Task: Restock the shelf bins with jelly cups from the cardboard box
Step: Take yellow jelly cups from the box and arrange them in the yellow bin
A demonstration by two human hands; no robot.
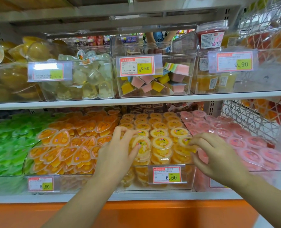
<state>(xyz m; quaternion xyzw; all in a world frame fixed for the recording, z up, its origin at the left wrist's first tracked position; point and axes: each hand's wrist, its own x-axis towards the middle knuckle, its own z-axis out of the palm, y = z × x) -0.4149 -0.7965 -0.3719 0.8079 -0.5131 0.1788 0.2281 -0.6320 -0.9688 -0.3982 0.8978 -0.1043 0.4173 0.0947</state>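
A clear shelf bin (pixel 167 186) on the lower shelf is packed with round yellow jelly cups (pixel 161 143) in stacked rows. My left hand (pixel 118 152) reaches into its front left corner, fingers and thumb curled round a yellow cup (pixel 142 145) on the front stack. My right hand (pixel 217 155) is at the bin's front right corner, its fingertips pinching the rim of another yellow cup (pixel 185 141). The cardboard box is out of view.
Neighbouring bins hold orange heart-shaped cups (pixel 67 145), green cups (pixel 6 145) and pink round cups (pixel 248 145). Price tags (pixel 167 175) hang on the bin fronts. An upper shelf (pixel 136 100) carries more clear bins. A white wire basket (pixel 251 119) stands right.
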